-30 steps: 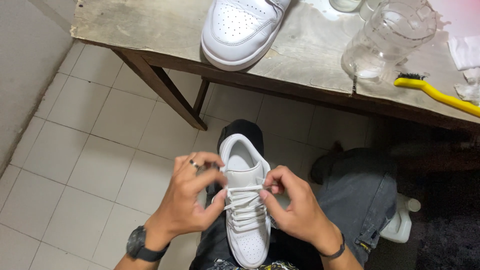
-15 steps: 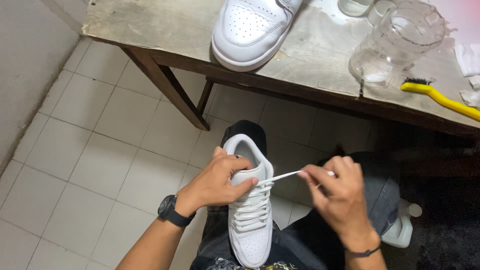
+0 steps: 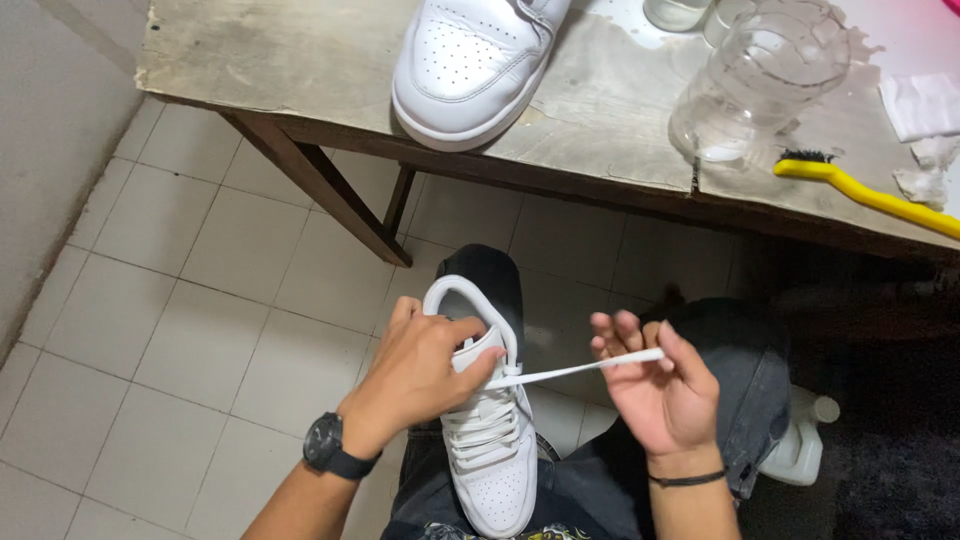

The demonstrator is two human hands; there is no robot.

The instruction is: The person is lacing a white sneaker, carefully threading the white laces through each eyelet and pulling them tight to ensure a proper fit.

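A white sneaker [image 3: 488,455] rests on my lap, toe toward me. My left hand [image 3: 425,365], with a black watch on the wrist, grips the shoe's upper side near the collar, its fingers on the top eyelets. My right hand [image 3: 660,385] pinches the end of a white lace [image 3: 570,371] and holds it taut out to the right of the shoe. The lace runs from the top eyelets to my fingers.
A worn wooden table [image 3: 300,60] stands ahead with a second white sneaker [image 3: 470,65], a clear glass jar [image 3: 760,75], a yellow brush [image 3: 870,195] and crumpled white tissue [image 3: 920,105]. A white plastic bottle [image 3: 800,445] stands on the tiled floor at my right.
Both hands were working the laces together over the shoe. My right hand has since pulled one lace end out to the right and holds it taut, while my left steadies the shoe.
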